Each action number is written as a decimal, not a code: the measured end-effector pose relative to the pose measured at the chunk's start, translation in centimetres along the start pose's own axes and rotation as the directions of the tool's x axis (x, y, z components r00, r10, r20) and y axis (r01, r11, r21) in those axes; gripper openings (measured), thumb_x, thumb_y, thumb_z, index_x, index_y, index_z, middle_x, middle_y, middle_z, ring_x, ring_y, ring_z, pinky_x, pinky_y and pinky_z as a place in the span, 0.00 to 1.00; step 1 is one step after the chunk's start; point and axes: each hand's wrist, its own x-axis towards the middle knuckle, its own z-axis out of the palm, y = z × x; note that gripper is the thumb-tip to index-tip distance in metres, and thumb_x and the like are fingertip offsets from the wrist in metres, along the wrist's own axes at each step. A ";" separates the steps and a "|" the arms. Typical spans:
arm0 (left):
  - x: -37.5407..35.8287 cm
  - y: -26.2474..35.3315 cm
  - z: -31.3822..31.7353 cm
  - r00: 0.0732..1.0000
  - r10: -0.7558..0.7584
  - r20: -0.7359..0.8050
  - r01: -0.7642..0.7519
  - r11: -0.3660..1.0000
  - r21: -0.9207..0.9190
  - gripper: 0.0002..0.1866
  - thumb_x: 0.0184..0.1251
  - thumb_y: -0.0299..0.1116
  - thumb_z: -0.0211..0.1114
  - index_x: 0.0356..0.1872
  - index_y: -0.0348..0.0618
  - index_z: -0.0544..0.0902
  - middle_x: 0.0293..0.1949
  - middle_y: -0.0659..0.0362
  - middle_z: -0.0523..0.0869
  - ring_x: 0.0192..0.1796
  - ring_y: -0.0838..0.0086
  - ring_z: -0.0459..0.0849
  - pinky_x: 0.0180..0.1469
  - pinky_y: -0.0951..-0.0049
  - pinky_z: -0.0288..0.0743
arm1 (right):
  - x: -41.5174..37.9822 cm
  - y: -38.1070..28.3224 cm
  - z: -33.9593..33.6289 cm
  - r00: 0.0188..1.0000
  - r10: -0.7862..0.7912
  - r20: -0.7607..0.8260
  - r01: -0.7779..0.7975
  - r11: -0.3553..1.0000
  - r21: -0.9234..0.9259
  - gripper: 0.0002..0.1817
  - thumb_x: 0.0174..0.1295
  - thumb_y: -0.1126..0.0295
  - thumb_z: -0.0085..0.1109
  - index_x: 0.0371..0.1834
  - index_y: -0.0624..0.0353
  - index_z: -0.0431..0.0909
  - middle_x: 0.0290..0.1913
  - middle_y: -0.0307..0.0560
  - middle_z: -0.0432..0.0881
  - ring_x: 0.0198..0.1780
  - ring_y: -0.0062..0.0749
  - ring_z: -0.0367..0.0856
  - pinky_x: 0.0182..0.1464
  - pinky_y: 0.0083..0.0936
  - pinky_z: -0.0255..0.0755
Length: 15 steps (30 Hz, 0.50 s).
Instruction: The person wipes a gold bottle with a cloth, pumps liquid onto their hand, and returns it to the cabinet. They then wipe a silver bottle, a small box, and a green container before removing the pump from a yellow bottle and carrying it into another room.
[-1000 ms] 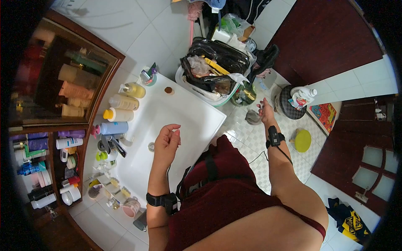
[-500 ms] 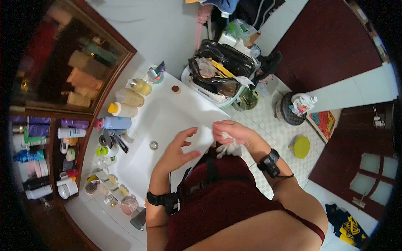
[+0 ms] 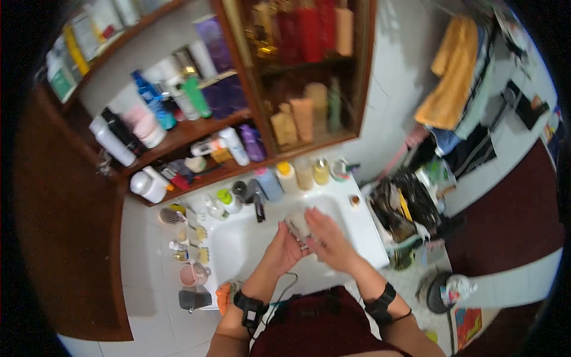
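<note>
Well, left hand [image 3: 288,250] cups pale soft bundle [image 3: 297,225]; right hand [image 3: 333,241] wide, pressed against it. Bundle over middle of sink [image 3: 367,223]: best squeezed gently, kept between palms. Farther: tap [image 3: 256,193], then bottles [image 3: 287,179] along back edge.

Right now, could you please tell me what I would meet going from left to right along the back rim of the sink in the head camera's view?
Green-topped bottle, dark faucet, blue bottle, yellow-capped bottle, pale beige bottle, bottle of yellow liquid, small cup.
</note>
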 end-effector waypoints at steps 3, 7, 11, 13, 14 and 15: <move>-2.1 0.6 -1.0 0.935 0.254 -0.248 -0.175 0.937 0.301 0.27 0.69 0.45 0.57 0.64 0.51 0.60 0.63 0.58 0.67 0.60 0.66 0.74 0.49 0.62 0.78 | 1.4 -2.3 2.7 0.961 -0.103 0.255 0.152 0.972 -0.180 0.30 0.63 0.55 0.53 0.65 0.60 0.64 0.70 0.57 0.58 0.73 0.47 0.51 0.71 0.47 0.44; -5.6 3.2 -2.4 0.846 0.329 -0.419 -0.246 0.939 0.240 0.24 0.68 0.44 0.58 0.59 0.45 0.63 0.55 0.55 0.74 0.54 0.67 0.77 0.51 0.64 0.77 | 5.6 -5.1 2.3 0.902 -0.289 0.320 0.339 0.934 -0.113 0.22 0.58 0.62 0.61 0.55 0.57 0.75 0.63 0.54 0.70 0.68 0.47 0.62 0.68 0.48 0.52; -9.1 6.1 -3.1 0.836 0.439 -0.330 -0.422 0.898 0.126 0.21 0.70 0.43 0.56 0.57 0.45 0.65 0.50 0.53 0.78 0.51 0.63 0.80 0.51 0.61 0.77 | 11.9 -8.3 1.1 0.923 -0.381 -0.049 0.380 0.925 -0.024 0.18 0.55 0.69 0.64 0.49 0.59 0.77 0.51 0.51 0.79 0.54 0.44 0.76 0.57 0.34 0.68; -10.2 6.9 -3.7 0.826 0.445 -0.345 -0.444 0.892 0.087 0.20 0.70 0.42 0.56 0.56 0.44 0.66 0.50 0.53 0.78 0.52 0.62 0.80 0.52 0.60 0.77 | 14.8 -10.0 0.1 0.923 -0.340 -0.181 0.339 0.940 -0.039 0.19 0.56 0.68 0.63 0.51 0.60 0.76 0.50 0.53 0.79 0.52 0.44 0.78 0.54 0.32 0.71; -10.7 7.2 -4.0 0.822 0.446 -0.353 -0.454 0.889 0.067 0.20 0.70 0.42 0.56 0.55 0.44 0.66 0.50 0.53 0.78 0.52 0.62 0.79 0.53 0.59 0.77 | 16.1 -10.7 -0.3 0.928 -0.301 -0.219 0.298 0.953 -0.049 0.20 0.57 0.66 0.63 0.51 0.60 0.76 0.50 0.55 0.78 0.52 0.46 0.78 0.54 0.33 0.71; -11.2 7.4 -4.1 0.825 0.429 -0.368 -0.446 0.894 0.044 0.20 0.69 0.42 0.56 0.55 0.44 0.67 0.50 0.53 0.78 0.52 0.61 0.79 0.53 0.59 0.77 | 17.3 -11.6 -0.7 0.932 -0.277 -0.232 0.280 0.960 -0.019 0.21 0.57 0.66 0.62 0.53 0.61 0.75 0.50 0.56 0.79 0.51 0.46 0.78 0.54 0.32 0.71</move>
